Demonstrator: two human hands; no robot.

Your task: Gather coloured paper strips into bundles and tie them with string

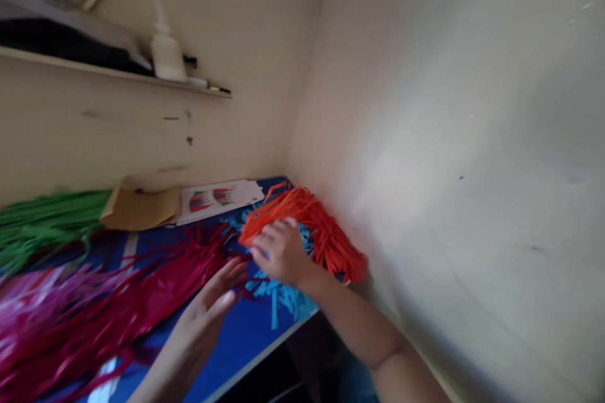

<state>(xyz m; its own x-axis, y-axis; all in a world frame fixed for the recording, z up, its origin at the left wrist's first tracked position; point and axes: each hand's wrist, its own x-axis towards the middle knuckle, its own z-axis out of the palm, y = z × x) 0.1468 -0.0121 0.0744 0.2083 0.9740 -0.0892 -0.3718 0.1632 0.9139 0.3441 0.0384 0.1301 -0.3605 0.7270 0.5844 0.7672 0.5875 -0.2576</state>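
My right hand (280, 253) is over the near edge of a bunch of orange paper strips (331, 239), fingers partly bent and apart, somewhat blurred. I see no strip gripped in it. Light blue paper strips (283, 299) lie beneath and beside that hand. To its left, my left hand (208, 308) is held with fingers stretched out and the thumb apart, holding nothing. Dark red paper strips (161, 289) spread over the table just beyond and left of it.
Pink strips (61, 296) and green strips (51, 220) lie on the blue table (236, 346). A brown cardboard piece (142, 209) and a printed sheet (220, 198) are along the wall. Above, a shelf (113, 75) carries a white nozzle bottle (166, 53). A wall (449, 169) bounds the right side.
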